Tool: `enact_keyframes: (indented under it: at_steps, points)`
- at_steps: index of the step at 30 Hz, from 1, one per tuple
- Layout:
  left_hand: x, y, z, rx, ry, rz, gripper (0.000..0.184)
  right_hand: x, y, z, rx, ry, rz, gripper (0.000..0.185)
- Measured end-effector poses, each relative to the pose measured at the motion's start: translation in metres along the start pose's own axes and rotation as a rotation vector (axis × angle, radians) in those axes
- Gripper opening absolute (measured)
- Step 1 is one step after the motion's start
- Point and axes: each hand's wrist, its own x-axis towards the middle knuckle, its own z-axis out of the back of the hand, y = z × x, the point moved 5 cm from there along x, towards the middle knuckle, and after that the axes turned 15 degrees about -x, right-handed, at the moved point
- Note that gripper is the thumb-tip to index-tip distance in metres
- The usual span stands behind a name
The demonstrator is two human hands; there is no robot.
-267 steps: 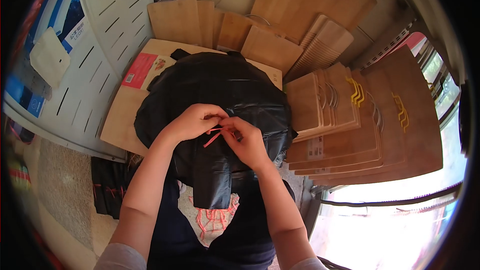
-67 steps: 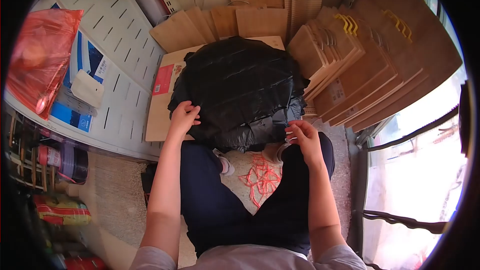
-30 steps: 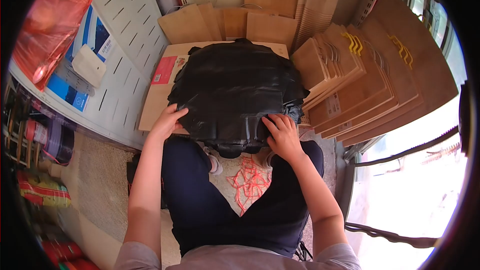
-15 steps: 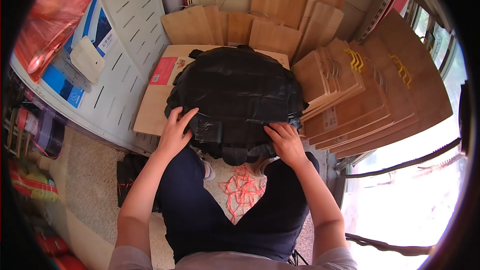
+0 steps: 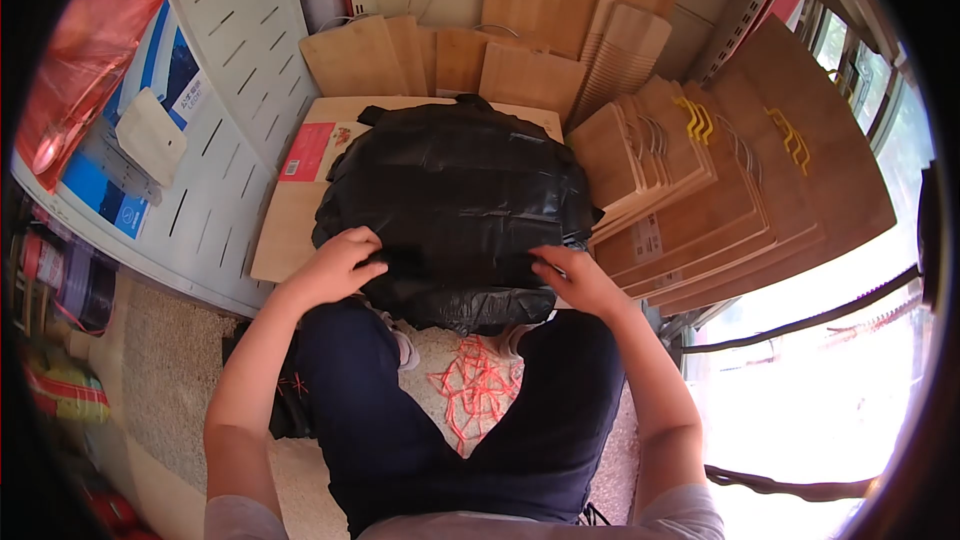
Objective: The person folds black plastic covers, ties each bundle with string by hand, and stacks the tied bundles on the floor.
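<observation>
Black plastic bundle [image 5: 455, 180]: it lay in front of me, broad and rounded, on top of the wooden board [image 5: 275, 240], its creased near edge hanging over toward my knees.
Wooden board: it stretched beneath the bundle, bare along its left side and in a strip at the far edge.
Red bag [image 5: 100, 40]: it sat at the upper left (shiny, and partly cut off from my sight), just beside a blue printed package [image 5: 178, 65].
Reddish cords [image 5: 475, 385]: they made a loose tangle on the floor between my shoes.
Left hand [image 5: 335, 268]: I had it at the bundle's near left side, thumb and fingers spread apart with a clear gap.
Right hand [image 5: 578, 278]: I had it at the near right side, thumb close to forefinger; whether I pinched any plastic there, I cannot tell.
Pink label [image 5: 307, 150]: it lay flat on the board's left side, a barcode in its lower left corner.
Yellow handles [image 5: 697, 120]: they stuck up from the upright boards at the right.
</observation>
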Motion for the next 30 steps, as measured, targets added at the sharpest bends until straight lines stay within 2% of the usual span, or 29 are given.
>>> enact_keyframes:
  at_steps: [1,2,3,5,6,8,9,11,13,15,18,21,23,24,25,27,28,29,30]
  points:
    - [0.005,0.013,0.001,-0.107,0.123,0.195,0.025,0.005,-0.007,0.0,0.129,0.029,-0.12,0.028]
    - [0.013,0.033,0.002,-0.074,0.173,0.241,0.034,0.011,-0.016,-0.003,0.178,-0.054,-0.119,0.032]
    - [0.022,0.038,0.004,-0.235,0.158,0.23,0.035,0.015,-0.021,-0.006,0.178,-0.056,-0.121,0.032]
    - [0.035,0.05,0.002,-0.416,-0.03,0.25,0.037,0.021,-0.036,-0.014,0.332,-0.006,-0.297,0.039]
    - [0.04,0.043,0.003,-0.415,-0.029,0.247,0.037,0.023,-0.041,-0.019,0.331,-0.01,-0.298,0.039]
    - [0.045,0.032,0.007,-0.045,-0.012,0.528,0.039,0.023,-0.05,-0.027,0.246,-0.072,-0.329,0.044]
    - [0.045,0.023,0.003,-0.046,-0.009,0.529,0.039,0.024,-0.053,-0.03,0.247,-0.072,-0.331,0.044]
    - [0.041,-0.02,0.0,0.479,-0.272,0.048,0.045,0.024,-0.06,-0.037,0.288,-0.043,-0.372,0.046]
    - [0.043,-0.043,-0.02,0.221,-0.146,-0.13,0.053,0.026,-0.055,-0.032,0.279,-0.057,-0.375,0.045]
    - [0.044,-0.047,-0.048,0.221,-0.09,-0.229,0.056,0.027,-0.054,-0.028,0.264,-0.073,-0.38,0.044]
    - [0.057,-0.045,-0.069,0.394,-0.146,-0.266,0.058,0.029,-0.056,-0.024,0.412,-0.014,-0.445,0.044]
    - [0.07,-0.034,-0.079,0.42,-0.186,-0.238,0.057,0.026,-0.047,-0.01,0.521,0.004,-0.457,0.04]
    - [0.07,-0.033,-0.073,0.359,-0.236,-0.212,0.055,0.014,-0.053,0.015,0.196,-0.304,-0.514,0.036]
    - [0.07,-0.032,-0.066,0.305,-0.281,-0.179,0.053,0.004,-0.059,0.026,0.105,-0.242,-0.724,0.04]
    - [0.068,-0.033,-0.062,0.302,-0.282,-0.189,0.053,0.001,-0.064,0.031,0.099,-0.25,-0.727,0.04]
    - [0.062,-0.036,-0.054,0.239,-0.321,-0.162,0.053,-0.01,-0.073,-0.008,0.899,0.259,-0.956,0.056]
    - [0.059,-0.038,-0.054,0.223,-0.318,-0.149,0.052,-0.004,-0.069,-0.029,1.211,0.398,-0.874,0.065]
    - [0.056,-0.038,-0.055,0.223,-0.318,-0.152,0.052,0.002,-0.074,-0.038,1.21,0.394,-0.874,0.065]
    - [0.053,-0.039,-0.057,0.24,-0.313,-0.164,0.054,0.02,-0.07,-0.038,1.331,0.233,-0.798,0.063]
